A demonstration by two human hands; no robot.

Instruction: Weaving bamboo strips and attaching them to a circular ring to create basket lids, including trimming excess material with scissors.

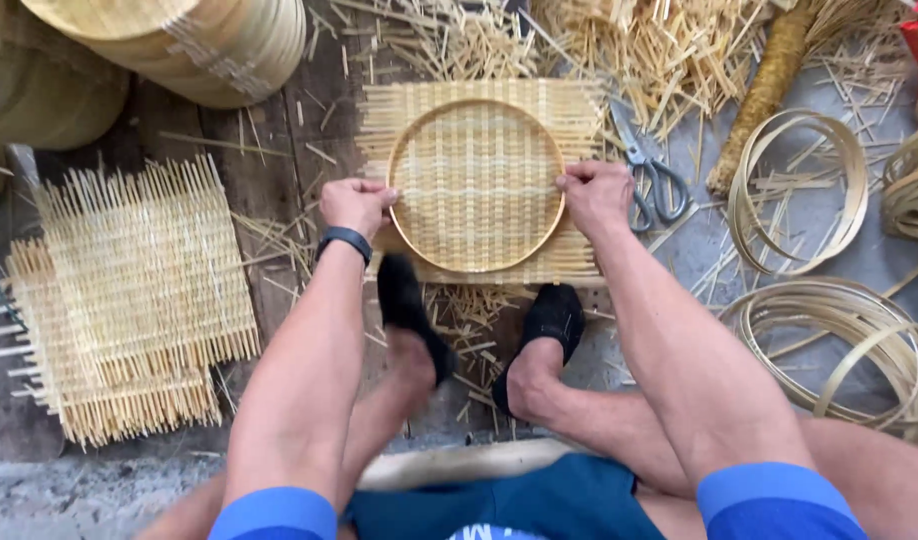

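Observation:
A round bamboo hoop [476, 103] lies on a square woven bamboo mat [579, 110] on the floor in front of me. My left hand [355, 204] grips the hoop's left rim, fingers closed, a dark band on its wrist. My right hand [595, 195] grips the right rim the same way. The woven mat shows through the hoop and sticks out past it at the corners. My two feet in black socks [553, 318] rest just below the mat.
A stack of woven square mats [139, 290] lies at the left. Scissors [651, 178] lie right of my right hand. Loose bamboo hoops [797, 190] and coils [849, 340] sit at the right. Bamboo offcuts [639, 50] litter the back; stacked round trays [209, 45] stand top left.

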